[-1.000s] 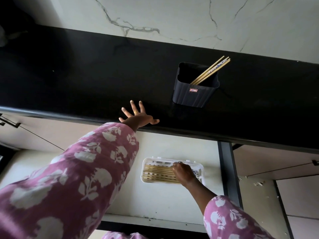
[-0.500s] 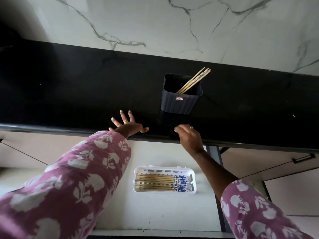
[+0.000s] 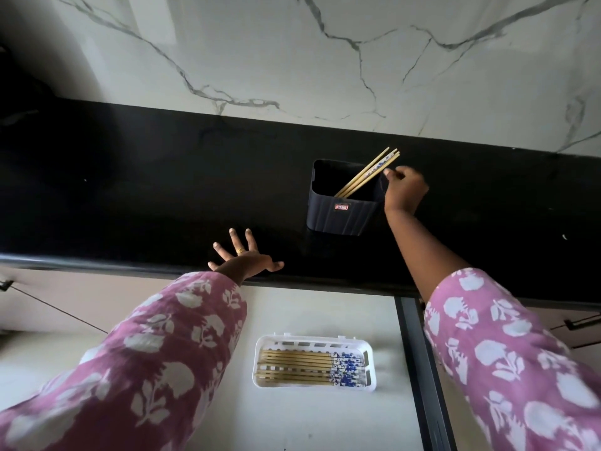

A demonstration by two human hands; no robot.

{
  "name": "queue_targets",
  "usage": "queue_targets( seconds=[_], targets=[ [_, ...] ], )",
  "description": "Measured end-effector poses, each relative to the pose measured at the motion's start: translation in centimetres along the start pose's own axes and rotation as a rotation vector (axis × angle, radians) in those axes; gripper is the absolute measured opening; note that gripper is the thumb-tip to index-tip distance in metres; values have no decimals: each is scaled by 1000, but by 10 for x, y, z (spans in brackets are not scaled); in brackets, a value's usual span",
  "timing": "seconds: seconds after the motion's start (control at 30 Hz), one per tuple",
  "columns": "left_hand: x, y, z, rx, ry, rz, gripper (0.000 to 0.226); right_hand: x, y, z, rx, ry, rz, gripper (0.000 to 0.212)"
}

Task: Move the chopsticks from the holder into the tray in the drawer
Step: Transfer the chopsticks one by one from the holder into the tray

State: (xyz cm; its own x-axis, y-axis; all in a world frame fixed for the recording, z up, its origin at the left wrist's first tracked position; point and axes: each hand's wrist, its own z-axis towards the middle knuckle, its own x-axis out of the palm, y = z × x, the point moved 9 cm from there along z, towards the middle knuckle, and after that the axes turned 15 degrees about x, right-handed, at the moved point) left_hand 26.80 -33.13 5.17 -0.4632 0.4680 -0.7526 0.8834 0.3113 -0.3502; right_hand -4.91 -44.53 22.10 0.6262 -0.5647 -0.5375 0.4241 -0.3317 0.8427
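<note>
A dark ribbed holder stands on the black counter. A few wooden chopsticks lean out of it toward the upper right. My right hand is at the holder's right rim, fingertips just beside the chopstick tops, nothing gripped. My left hand lies flat with fingers spread on the counter's front edge. Below, a white tray sits in the open drawer, with several chopsticks lying side by side in it, blue-patterned ends to the right.
A marble wall rises behind the counter. A dark vertical divider runs along the drawer's right side. Cabinet fronts with handles flank the drawer on both sides.
My right hand rose from the tray in the drawer, passed over the counter edge and reached the holder's right side. My left hand stayed on the counter edge.
</note>
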Motion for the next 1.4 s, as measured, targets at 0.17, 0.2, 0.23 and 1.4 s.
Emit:
queue_targets(
  seconds=[0.17,0.2,0.23,1.4],
  targets=[
    [1,0,2,-8,6,-11,106,30,-12,34,289,142,142,40],
    [1,0,2,-10,8,-16,107,38,-18,40,346,171,148,44],
    [0,0,2,-13,8,-19,108,45,-23,44,397,197,150,47],
    [-1,-1,-4,15,-23,-18,107,-73,74,-9,-101,173,553,25]
  ],
)
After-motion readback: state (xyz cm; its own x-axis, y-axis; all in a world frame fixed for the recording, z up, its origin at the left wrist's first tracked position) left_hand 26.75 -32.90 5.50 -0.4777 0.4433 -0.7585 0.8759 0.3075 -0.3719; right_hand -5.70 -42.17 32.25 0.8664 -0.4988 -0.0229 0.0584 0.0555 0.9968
